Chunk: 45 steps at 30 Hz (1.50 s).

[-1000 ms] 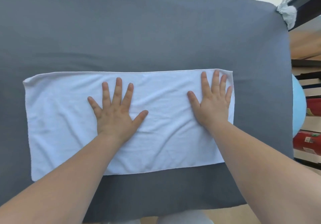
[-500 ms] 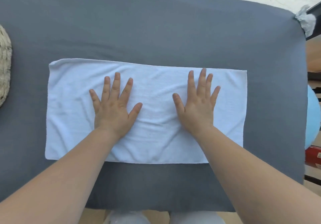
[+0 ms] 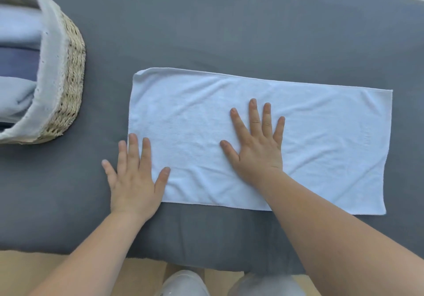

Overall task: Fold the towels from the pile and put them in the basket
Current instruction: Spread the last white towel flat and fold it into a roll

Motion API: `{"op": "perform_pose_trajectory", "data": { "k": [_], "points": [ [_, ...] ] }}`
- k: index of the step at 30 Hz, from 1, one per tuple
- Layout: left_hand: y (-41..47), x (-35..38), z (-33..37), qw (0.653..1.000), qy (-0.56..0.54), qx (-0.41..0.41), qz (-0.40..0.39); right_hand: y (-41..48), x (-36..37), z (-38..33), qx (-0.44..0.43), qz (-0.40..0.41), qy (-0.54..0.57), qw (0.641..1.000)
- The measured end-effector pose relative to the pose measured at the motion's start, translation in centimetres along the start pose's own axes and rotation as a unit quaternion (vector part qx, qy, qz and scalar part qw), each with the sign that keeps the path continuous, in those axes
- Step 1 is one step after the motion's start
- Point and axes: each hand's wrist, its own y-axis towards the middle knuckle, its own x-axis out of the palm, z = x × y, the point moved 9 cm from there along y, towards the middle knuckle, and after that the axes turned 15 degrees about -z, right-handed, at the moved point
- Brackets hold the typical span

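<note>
— What's sitting over on the far left?

— The woven basket (image 3: pixel 68 70), with its pale cloth liner folding over the rim, is standing on the grey surface (image 3: pixel 229 31). Folded towels (image 3: pixel 18 31) are packed side by side inside it, some light blue, one a darker blue. Part of the basket is running out of view.

— And moving right from there?

— There's a strip of bare grey, then the left hand (image 3: pixel 133 178). It's lying palm down across the near left corner of the white towel (image 3: pixel 321 139). The thumb and forefinger are resting on the cloth, and the outer fingers are resting on the grey. Its grip is apart, with the fingers straight and clamping nothing.

— How is the towel lying?

— It's lying flat as one long rectangle, lightly creased, well apart from the basket and not in it.

— And the right hand?

— The right hand (image 3: pixel 257 148) is pressing palm down near the towel's middle. Its fingers are fanning wide, so that grip is apart too and holding nothing. The forearm is crossing the towel's near edge.

— Anything below?

— The person's knees (image 3: pixel 185 282) are just showing under the surface's near edge.
</note>
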Motion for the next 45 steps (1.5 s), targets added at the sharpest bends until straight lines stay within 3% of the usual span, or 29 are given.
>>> {"op": "perform_pose_trajectory", "data": {
  "k": [6,12,15,19,27,31,40,45],
  "points": [
    [0.1,0.0,0.0,0.999,0.025,0.041,0.009,0.3,-0.8,-1.8,0.016,-0.011,0.0,1.0],
    [-1.1,-0.9,-2.2,0.997,-0.003,0.048,0.06,2.5,-3.5,-11.7,-0.137,0.043,-0.012,0.99],
    [-2.1,-2.1,-3.6,0.992,-0.05,0.026,0.117,3.9,-3.9,-16.2,-0.199,0.015,-0.021,0.98],
    [-2.8,-2.7,-4.8,0.983,-0.093,0.004,0.159,7.1,-4.9,-18.1,-0.177,-0.024,-0.035,0.983],
    [-2.7,-2.4,-6.9,0.976,-0.175,-0.026,0.128,8.3,-5.2,-20.7,-0.118,-0.033,-0.026,0.992],
    [-2.5,-2.5,-7.3,0.977,-0.177,-0.018,0.115,8.0,-5.1,-21.6,-0.116,-0.007,-0.026,0.993],
    [-2.2,-2.6,-7.0,0.981,-0.153,-0.069,0.093,8.9,-5.0,-22.8,-0.123,-0.06,-0.055,0.989],
    [-2.9,-3.1,-5.6,0.972,-0.2,-0.068,0.105,8.3,-5.2,-22.7,-0.131,-0.043,0.014,0.99]
  ]
}}
